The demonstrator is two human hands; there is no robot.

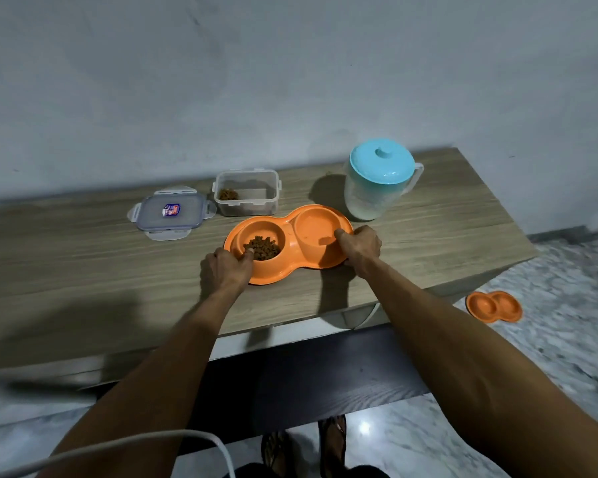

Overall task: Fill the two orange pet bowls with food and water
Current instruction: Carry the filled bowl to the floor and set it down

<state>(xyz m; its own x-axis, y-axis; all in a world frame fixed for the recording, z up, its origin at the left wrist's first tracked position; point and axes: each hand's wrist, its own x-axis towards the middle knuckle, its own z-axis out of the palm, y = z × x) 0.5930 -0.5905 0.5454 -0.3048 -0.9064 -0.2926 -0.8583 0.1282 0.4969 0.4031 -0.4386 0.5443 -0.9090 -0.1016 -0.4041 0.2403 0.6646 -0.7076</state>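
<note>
An orange double pet bowl (292,222) sits on the wooden table. Its left cup holds brown kibble (263,247); its right cup (313,229) looks wet or holds water, hard to tell. My left hand (225,267) grips the bowl's left rim, thumb over the edge near the kibble. My right hand (359,244) grips the right rim, thumb inside the right cup. A second orange double bowl (494,306) lies on the floor to the right of the table.
A clear food container (246,193) with a little kibble stands behind the bowl, its lid (171,212) lying to the left. A pitcher with a blue lid (377,179) stands at the back right. The wall is close behind the table (83,270). A white cable (173,439) crosses the lower left.
</note>
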